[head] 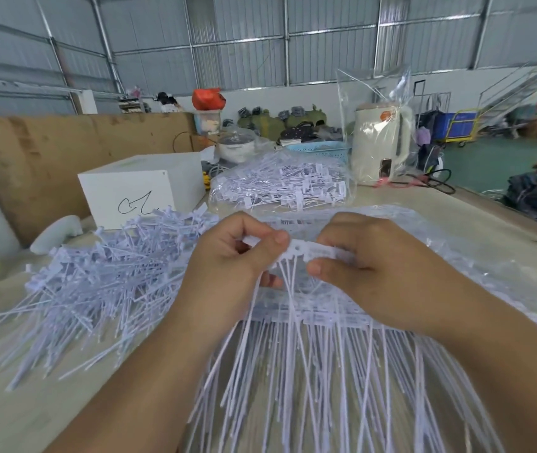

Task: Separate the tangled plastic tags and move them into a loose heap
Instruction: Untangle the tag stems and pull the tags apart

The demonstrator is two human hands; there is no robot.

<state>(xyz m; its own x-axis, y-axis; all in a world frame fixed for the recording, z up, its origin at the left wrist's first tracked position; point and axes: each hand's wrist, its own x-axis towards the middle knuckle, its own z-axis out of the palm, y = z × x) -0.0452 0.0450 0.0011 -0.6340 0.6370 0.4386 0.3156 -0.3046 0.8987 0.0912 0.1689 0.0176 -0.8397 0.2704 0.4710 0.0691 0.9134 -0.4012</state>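
Together, curled fingers [262,238] on tags [296,253].

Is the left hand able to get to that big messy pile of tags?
Probably yes. The pile lies right beside the left hand with nothing between them, but its fingers hold a strip of tags now.

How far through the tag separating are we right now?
Done: a loose heap of white plastic tags lies on the table to the left. In hand: the left hand and right hand both pinch a joined strip of white tags. Left: the row of connected tags under the hands, plus a full clear bag of tags behind.
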